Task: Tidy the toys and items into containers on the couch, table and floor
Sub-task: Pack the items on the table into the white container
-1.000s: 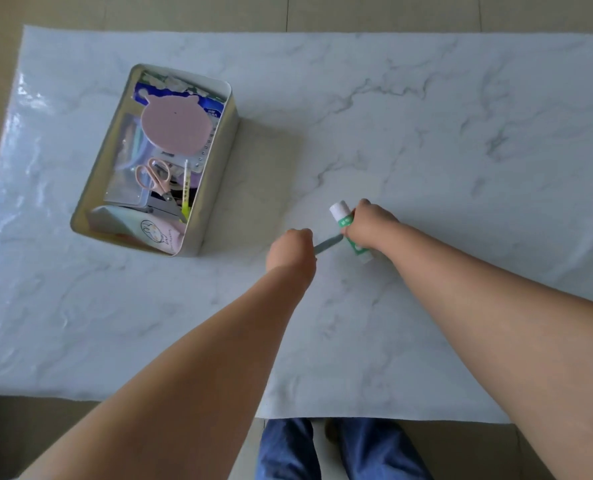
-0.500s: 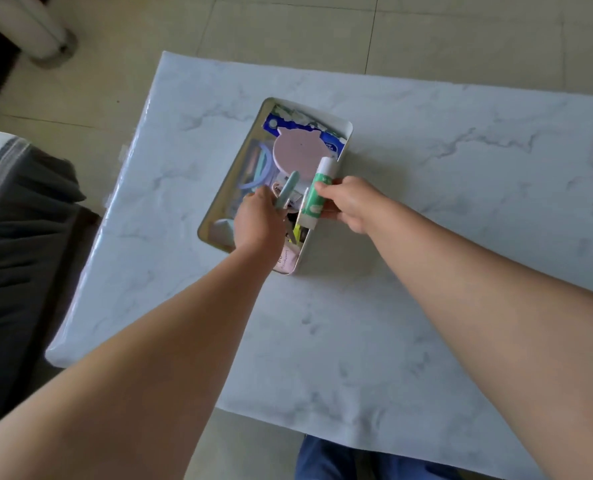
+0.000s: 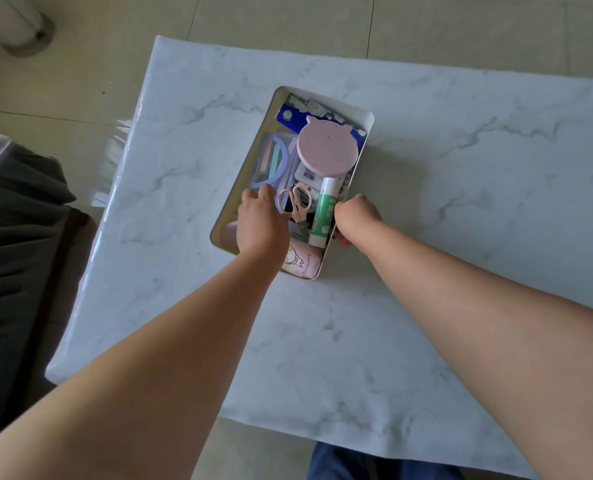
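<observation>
Both my hands are at the box on the marble table, and the glue stick lies inside it along the right wall, white cap pointing away from me. My right hand sits curled at that right rim, just beside the glue stick; from here I cannot tell whether the fingers grip the wall of the box or simply rest against it. My left hand is down among the contents, fingers bent over something beside the pink scissors, and what it holds, if anything, is hidden under the hand.

I'd say this is the dropping-in step for the small desk bits, close to done for this box. Also in there: a round pink lid, a clear pencil case and a pink pouch at the near end.

Next, I reckon, let go with the left, draw both hands clear without snagging the scissors, then look round for more. No stray items show on the tabletop here; the grey couch sits off to my left, and that is likely where I turn.
</observation>
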`<action>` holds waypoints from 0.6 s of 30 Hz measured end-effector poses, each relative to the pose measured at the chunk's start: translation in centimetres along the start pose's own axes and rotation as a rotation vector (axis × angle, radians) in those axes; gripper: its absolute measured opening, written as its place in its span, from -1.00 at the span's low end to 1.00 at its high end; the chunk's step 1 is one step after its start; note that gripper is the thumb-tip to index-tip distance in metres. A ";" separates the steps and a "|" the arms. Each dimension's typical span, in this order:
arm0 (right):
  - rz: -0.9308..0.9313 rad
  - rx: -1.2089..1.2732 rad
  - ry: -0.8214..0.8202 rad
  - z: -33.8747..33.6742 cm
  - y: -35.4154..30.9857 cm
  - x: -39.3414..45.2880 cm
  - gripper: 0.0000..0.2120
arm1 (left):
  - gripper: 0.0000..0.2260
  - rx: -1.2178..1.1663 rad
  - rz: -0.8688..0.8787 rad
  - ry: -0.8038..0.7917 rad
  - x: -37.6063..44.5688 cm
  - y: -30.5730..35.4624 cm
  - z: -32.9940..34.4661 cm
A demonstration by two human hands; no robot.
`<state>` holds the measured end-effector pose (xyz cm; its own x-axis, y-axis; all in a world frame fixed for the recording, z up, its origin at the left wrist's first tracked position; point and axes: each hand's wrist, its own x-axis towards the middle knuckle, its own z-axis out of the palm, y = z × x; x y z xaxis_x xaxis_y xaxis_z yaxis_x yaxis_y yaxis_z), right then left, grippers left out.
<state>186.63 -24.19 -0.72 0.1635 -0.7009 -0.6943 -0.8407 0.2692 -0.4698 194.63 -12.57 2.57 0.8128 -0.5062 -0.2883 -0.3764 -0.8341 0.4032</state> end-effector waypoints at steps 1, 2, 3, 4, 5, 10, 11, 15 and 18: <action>0.005 -0.001 -0.022 0.0 -0.1 -0.2 -0.71 | -0.69 0.005 0.007 -0.007 0.1 0.0 0.2; 0.012 -0.005 -0.053 -0.1 -0.1 -0.5 -0.72 | -0.69 0.009 0.015 -0.009 0.1 0.1 0.3; 0.023 -0.016 -0.086 -0.3 -0.2 -0.8 -0.73 | -0.69 0.010 0.024 -0.010 0.3 0.1 0.3; 0.037 -0.037 -0.124 -0.4 -0.3 -1.1 -0.72 | -0.69 0.007 0.029 -0.011 0.4 0.2 0.3; 0.051 -0.064 -0.163 -0.5 -0.4 -1.4 -0.72 | -0.69 0.005 0.029 -0.013 0.5 0.3 0.3; 0.100 -0.071 -0.219 -0.4 -1.1 -1.9 -0.75 | -0.70 -0.016 0.029 -0.024 0.8 0.5 -0.2; 0.107 -0.042 -0.223 -0.3 -1.2 -1.7 -0.75 | -0.72 -0.016 0.038 -0.023 1.0 0.5 -0.3; 0.134 0.206 -0.311 1.6 -3.1 -1.7 -0.69 | -0.74 -0.015 0.072 -0.010 2.6 0.1 -1.0; 0.109 0.313 -0.419 3.9 -5.6 -2.1 -0.69 | -0.65 0.038 0.111 0.006 4.0 -0.6 -1.9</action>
<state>193.01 -21.67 1.20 0.3302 -0.3509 -0.8763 -0.6805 0.5549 -0.4786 198.97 -13.67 2.83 0.7678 -0.5945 -0.2388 -0.4805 -0.7809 0.3992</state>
